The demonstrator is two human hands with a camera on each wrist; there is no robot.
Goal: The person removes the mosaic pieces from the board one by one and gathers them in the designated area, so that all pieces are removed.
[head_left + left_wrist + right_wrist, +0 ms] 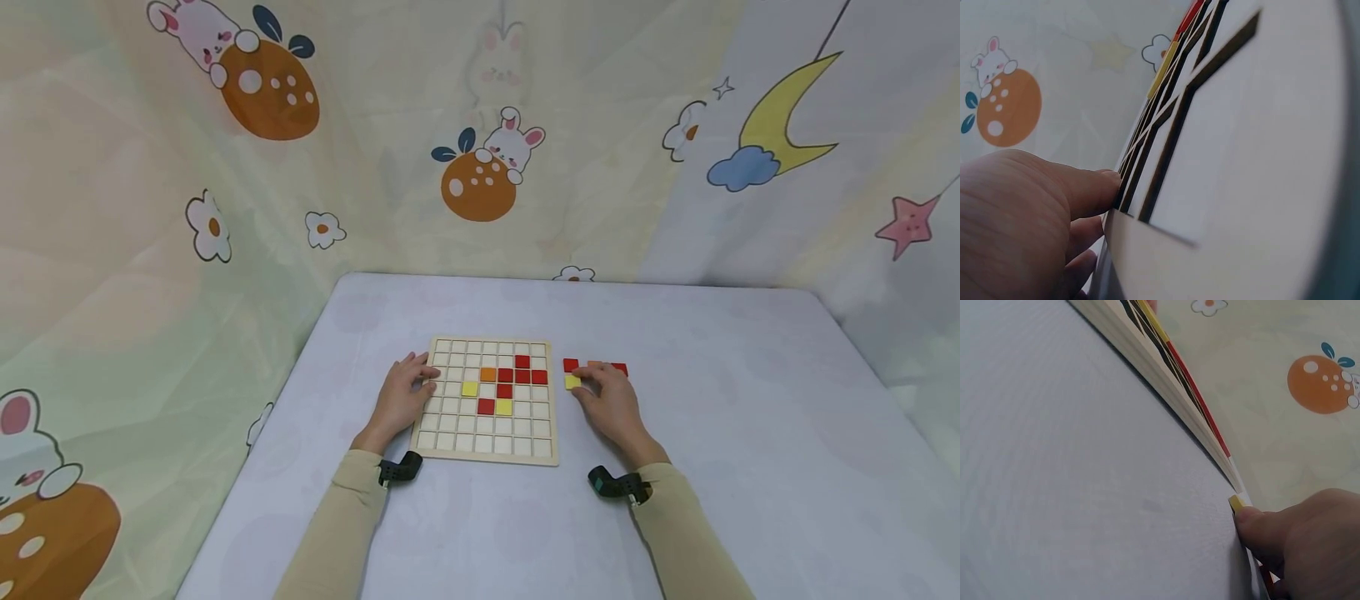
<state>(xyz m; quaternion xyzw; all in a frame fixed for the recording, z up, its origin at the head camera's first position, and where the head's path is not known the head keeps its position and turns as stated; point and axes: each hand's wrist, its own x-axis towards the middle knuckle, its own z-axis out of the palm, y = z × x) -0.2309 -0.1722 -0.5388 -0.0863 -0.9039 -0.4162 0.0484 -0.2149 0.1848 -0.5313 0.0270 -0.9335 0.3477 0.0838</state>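
A pale wooden grid board (450,442) lies on the table, with several red tiles, one orange tile (488,374) and two yellow tiles in its cells. My left hand (402,396) rests at its left edge. In the left wrist view the foremost fingertip touches the board (1169,181), while other fingers lie beside the edge. Just right of the board, my right hand (615,408) pinches a yellow tile (572,382) at table height. The right wrist view shows that yellow tile (1235,502) under the fingertip. The far side of the right hand's grip is hidden.
Behind the right hand lie a loose red tile (571,364), an orange tile (595,363) and another red tile (619,367), the last two partly covered. A white cloth covers the table (750,433). A patterned curtain (390,183) hangs behind it.
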